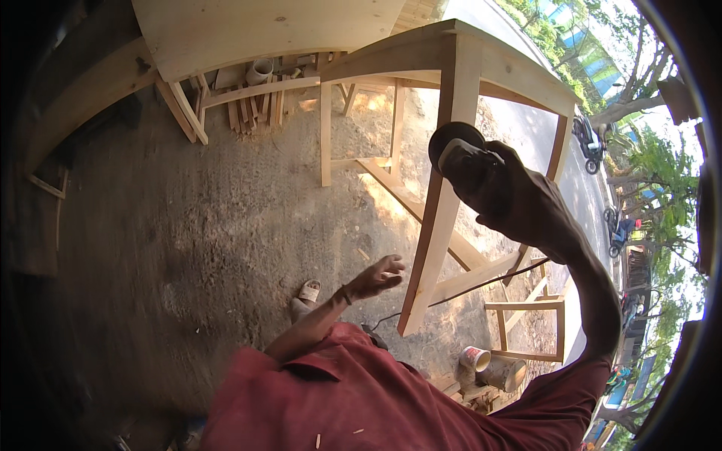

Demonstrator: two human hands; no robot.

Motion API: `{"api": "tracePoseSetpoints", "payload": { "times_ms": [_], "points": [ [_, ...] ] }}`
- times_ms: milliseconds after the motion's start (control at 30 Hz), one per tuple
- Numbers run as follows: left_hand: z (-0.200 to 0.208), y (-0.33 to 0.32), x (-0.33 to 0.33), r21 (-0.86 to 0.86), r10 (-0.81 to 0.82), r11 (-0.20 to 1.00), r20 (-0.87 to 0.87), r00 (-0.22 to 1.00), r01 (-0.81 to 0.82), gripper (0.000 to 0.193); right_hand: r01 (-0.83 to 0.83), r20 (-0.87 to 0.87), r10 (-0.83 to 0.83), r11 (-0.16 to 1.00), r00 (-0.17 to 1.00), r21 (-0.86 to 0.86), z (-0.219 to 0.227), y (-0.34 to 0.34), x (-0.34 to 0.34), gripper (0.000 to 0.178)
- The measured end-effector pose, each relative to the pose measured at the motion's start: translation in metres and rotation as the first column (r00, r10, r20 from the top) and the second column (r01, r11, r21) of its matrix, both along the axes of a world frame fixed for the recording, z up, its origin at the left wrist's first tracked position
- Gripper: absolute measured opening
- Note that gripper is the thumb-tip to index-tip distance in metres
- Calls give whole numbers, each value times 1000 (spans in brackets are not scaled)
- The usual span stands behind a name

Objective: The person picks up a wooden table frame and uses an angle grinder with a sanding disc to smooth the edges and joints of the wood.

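Note:
My right hand (535,204) is wrapped round a handheld power sander (468,164) with a round dark disc. The disc is against or just in front of a pale wooden leg (440,218) of a large table frame (519,68); I cannot tell whether it touches. A dark power cord (489,283) runs from near my right wrist behind the leg towards my waist. Low on the left of that leg, my left hand (376,278) is held out with its fingers loosely bent and apart. It holds nothing and appears clear of the wood.
A wide wooden board (263,30) lies at the far left above stacked wood strips (259,105) and a white container (259,71). A smaller wooden frame (530,306), a paint bucket (475,358) and a log (508,373) stand at right. Motorbikes (590,143) line the road beyond.

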State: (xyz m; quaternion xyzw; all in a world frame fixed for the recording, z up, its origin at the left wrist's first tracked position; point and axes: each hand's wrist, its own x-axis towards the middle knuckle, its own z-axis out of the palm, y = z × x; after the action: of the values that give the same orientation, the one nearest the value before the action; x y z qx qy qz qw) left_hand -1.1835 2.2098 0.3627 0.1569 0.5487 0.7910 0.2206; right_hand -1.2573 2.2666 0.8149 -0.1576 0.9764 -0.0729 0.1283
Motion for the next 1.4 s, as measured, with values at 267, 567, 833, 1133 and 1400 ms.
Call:
{"api": "tracePoseSetpoints", "payload": {
  "times_ms": [267,567,833,1133,1400],
  "points": [
    [30,58,-39,57,203,979,-279,939,-195,84,-118,-161,106,991,981,-66,14,20,-73,90],
    [41,53,-37,-30,122,991,-198,972,-131,75,-111,-211,113,994,971,21,36,3,-109,93],
    [28,43,-45,155,113,984,-129,985,-92,62,-1,-77,-6,996,997,-87,27,25,-69,95],
    [10,62,-37,16,335,941,-182,924,-338,63,83,-161,-299,663,941,-744,-71,180,-25,99],
    [52,101,-28,2,711,699,-105,695,-715,57,-202,-266,-339,214,902,-956,-153,237,-78,100]
  ]
}}
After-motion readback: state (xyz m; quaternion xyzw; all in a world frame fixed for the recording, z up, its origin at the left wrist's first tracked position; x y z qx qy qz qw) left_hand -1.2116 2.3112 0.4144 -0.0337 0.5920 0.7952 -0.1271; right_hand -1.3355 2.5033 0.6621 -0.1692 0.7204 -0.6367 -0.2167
